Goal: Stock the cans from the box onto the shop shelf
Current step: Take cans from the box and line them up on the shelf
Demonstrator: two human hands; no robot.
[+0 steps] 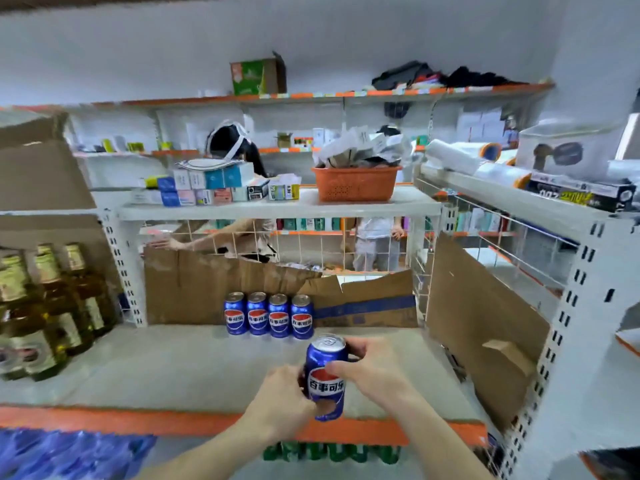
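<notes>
Both hands, left [277, 398] and right [372, 370], fingers curled round one can [325, 375]; four cans [269, 318] at shelf [156, 362] rear, bottles [45, 306] left, cardboard [485, 327] right

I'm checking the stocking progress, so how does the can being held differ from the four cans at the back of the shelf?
The held can is gripped by the left hand and right hand over the shelf front; the four cans stand untouched in a row against the cardboard. It is alone; they sit side by side. All are blue, upright, labels forward.

The blue can [325, 375] was glossy metal, the shelf [194, 362] matt and pale, the backing cardboard [194, 289] rough and torn, the basket [356, 183] orange plastic.
</notes>
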